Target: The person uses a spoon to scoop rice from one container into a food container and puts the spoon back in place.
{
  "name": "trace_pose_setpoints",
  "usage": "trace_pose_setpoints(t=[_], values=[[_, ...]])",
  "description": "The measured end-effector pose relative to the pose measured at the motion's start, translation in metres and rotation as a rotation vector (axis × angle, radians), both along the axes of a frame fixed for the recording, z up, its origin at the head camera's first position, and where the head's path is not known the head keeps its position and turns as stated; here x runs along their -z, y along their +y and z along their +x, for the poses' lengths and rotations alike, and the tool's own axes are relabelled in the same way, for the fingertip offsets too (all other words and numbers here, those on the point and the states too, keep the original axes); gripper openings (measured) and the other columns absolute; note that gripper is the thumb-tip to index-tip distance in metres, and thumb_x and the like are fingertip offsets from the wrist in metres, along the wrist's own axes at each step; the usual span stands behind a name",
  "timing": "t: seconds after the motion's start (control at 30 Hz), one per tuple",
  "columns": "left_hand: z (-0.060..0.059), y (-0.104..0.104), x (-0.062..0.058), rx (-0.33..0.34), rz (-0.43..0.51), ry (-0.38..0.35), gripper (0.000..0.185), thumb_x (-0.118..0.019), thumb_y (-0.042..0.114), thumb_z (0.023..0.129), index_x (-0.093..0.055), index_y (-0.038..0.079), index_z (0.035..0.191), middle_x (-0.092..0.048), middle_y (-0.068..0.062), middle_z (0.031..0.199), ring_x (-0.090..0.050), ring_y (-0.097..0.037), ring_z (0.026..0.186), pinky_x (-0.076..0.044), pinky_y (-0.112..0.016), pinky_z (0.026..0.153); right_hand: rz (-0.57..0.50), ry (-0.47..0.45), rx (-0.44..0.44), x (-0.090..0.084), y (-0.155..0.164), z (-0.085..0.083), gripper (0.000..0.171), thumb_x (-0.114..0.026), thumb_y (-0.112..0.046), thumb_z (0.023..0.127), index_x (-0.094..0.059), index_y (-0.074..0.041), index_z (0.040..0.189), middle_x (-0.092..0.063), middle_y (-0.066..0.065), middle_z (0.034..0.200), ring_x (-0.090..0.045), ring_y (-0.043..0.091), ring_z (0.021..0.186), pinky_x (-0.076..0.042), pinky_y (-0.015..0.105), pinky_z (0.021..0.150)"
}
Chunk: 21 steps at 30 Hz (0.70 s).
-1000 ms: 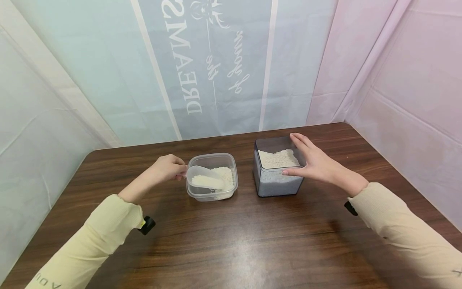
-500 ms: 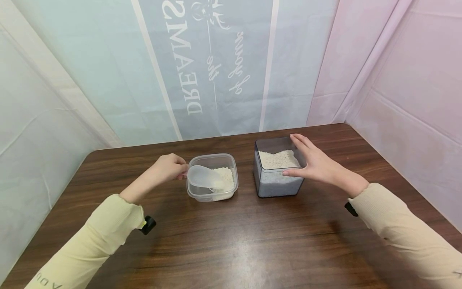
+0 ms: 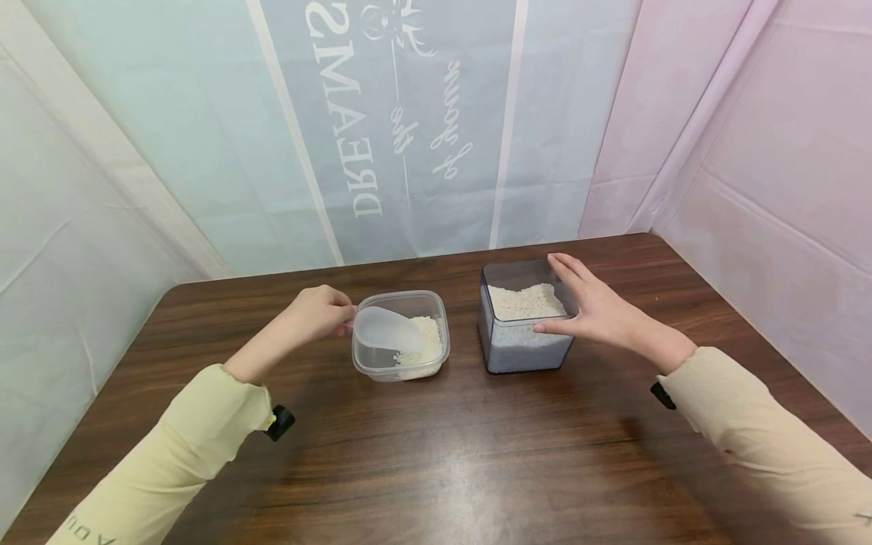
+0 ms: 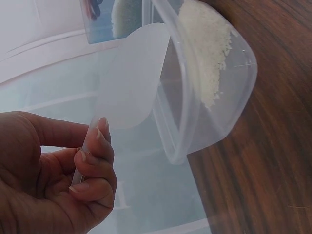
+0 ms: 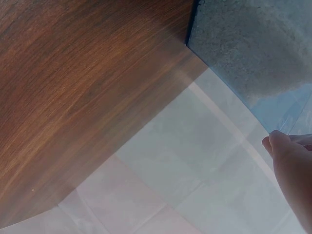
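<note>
At nine o'clock of the clear tub, the left hand held a scoop over it in pinched fingers, while at three o'clock the right hand gripped a tinted bin.

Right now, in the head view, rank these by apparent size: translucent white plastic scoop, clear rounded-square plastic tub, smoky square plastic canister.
1. Canister, largest
2. Tub, somewhat smaller
3. Scoop, clearly smallest
</note>
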<state>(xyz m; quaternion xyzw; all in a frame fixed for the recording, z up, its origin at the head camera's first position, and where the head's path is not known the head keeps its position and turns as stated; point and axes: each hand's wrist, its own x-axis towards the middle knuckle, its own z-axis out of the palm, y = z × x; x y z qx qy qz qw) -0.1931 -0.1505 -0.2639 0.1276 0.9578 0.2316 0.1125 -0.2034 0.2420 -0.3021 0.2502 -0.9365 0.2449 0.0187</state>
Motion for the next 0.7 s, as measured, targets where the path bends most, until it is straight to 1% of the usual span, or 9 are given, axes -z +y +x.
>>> trace_pose_setpoints(t=[0.17,0.33,0.5,0.7], values=[[0.0,0.001,-0.005,0.003,0.006,0.006,0.027,-0.047,0.018,0.091,-0.062,0.005,0.073,-0.061,-0.005,0.065,-0.053,-0.016,0.065,-0.039,-0.028,0.06,-0.005,-0.002,0.005,0.0,0.0,0.0,0.102,-0.073,-0.044,0.072,-0.015,-0.001,0.144,-0.016,0.014,0.147,-0.026,0.034,0.13,-0.027,0.052,0.099],[-0.002,0.002,-0.01,-0.005,0.023,0.028,0.025,-0.046,0.017,0.091,-0.062,0.005,0.076,-0.059,-0.002,0.063,-0.051,-0.016,0.064,-0.039,-0.028,0.06,-0.002,0.003,0.0,0.002,0.0,0.0,0.102,-0.073,-0.045,0.073,-0.014,0.0,0.144,-0.016,0.015,0.147,-0.027,0.035,0.129,-0.028,0.052,0.098],[-0.002,0.004,-0.017,-0.01,0.02,0.044,0.026,-0.045,0.02,0.091,-0.062,0.006,0.077,-0.058,0.0,0.064,-0.051,-0.018,0.071,-0.039,-0.03,0.063,-0.009,0.007,0.017,0.003,0.0,0.001,0.102,-0.074,-0.044,0.071,-0.016,-0.001,0.144,-0.017,0.014,0.147,-0.028,0.032,0.129,-0.028,0.051,0.099],[-0.001,0.007,-0.024,0.005,0.034,0.068,0.026,-0.045,0.02,0.091,-0.061,0.007,0.076,-0.057,0.0,0.064,-0.047,-0.017,0.065,-0.036,-0.028,0.057,-0.007,0.017,0.005,0.004,0.0,0.0,0.102,-0.073,-0.044,0.072,-0.015,0.0,0.144,-0.017,0.014,0.147,-0.028,0.033,0.129,-0.028,0.051,0.098]])
